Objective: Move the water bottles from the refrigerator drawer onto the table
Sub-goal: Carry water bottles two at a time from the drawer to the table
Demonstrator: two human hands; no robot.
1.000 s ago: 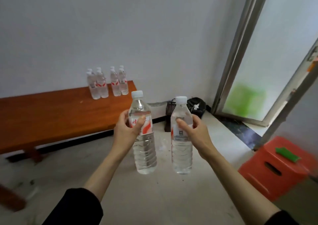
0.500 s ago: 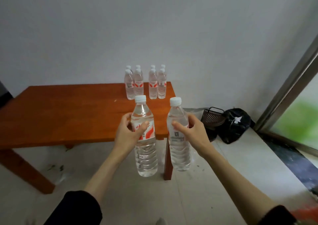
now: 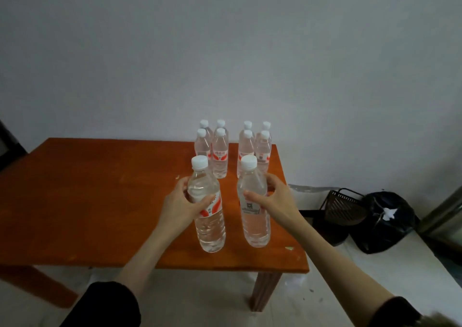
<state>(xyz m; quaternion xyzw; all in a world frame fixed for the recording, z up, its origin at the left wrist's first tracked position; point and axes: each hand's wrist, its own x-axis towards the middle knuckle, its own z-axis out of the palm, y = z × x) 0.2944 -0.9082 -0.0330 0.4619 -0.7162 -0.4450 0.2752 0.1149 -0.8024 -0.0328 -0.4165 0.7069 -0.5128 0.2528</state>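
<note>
The orange-brown wooden counter [image 3: 87, 201] carries eight clear plastic water bottles [image 3: 220, 156] with white caps near its far right corner.

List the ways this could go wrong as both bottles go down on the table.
1. The eight clear capped bottles stand close behind; pushing the held pair forward could topple them.
2. The right hand holds its clear plastic bottle near the orange wooden table's right edge, so a sideways slip might drop it.
3. The left hand has its grip high on its red-labelled bottle, which could tip on release.
</note>
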